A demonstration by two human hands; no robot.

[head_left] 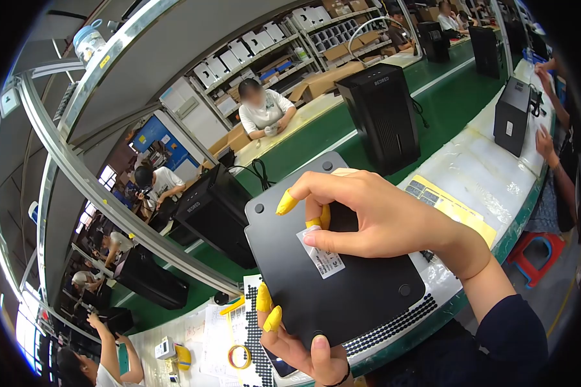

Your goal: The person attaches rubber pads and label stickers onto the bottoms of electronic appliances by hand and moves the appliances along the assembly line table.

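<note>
A black flat panel with rounded corners (368, 297) is tilted up in front of me, round black feet at its corners. My left hand (310, 355) is closed on its lower edge, thumb on the near face and yellow-cotted fingertips at the left side. Over the panel's face, my right hand (394, 219) is curled, its thumb on the top end of a white printed label (328, 261). Yellow finger cots cover some of its fingertips, and the index finger points toward the upper left foot. The label lies slightly slanted against the panel.
Sheets of black round pads (394, 322) and a tape roll (239, 356) lie on the bench beneath. A yellow label sheet (458, 213) is at right. Tall black cases (384, 116) stand on the green conveyor (290, 158). A metal frame (135, 226) runs along the left; co-workers sit around.
</note>
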